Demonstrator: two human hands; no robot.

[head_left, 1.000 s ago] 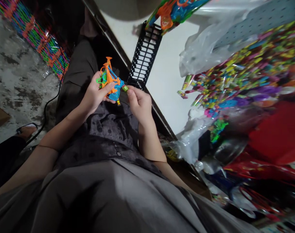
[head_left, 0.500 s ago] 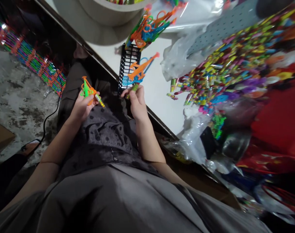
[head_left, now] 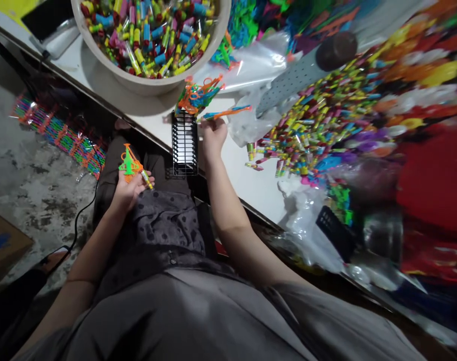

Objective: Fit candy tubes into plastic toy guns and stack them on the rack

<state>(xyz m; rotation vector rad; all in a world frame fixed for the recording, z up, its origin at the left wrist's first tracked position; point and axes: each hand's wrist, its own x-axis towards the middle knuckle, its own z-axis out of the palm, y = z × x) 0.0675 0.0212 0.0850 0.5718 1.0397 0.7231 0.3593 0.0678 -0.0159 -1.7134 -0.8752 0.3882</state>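
Observation:
My left hand (head_left: pixel 130 190) is closed around green and orange plastic toy pieces (head_left: pixel 128 163), held above my lap. A small tube with yellow contents (head_left: pixel 147 179) sticks out by its fingers. Over the white table, my right hand (head_left: pixel 215 139) has its fingers pinched at a flat blue and orange plastic toy (head_left: pixel 228 112), whose length points right. Just left of that hand is a black wire rack (head_left: pixel 185 145) at the table edge. A bunch of orange, green and blue plastic toys (head_left: pixel 198 95) rests at the rack's far end.
A round tub (head_left: pixel 111 70) full of colourful small tubes stands at the back. To the right lie a heap of similar tubes (head_left: pixel 299 125), a perforated grey cylinder (head_left: pixel 292 75) and clear plastic bags (head_left: pixel 247 123). Bundled coloured toys (head_left: pixel 62 133) are on the left.
My right hand has moved from the rack's near end to its right side, and the blue and orange toy has left the rack with it. The view has shifted, showing more of the tub.

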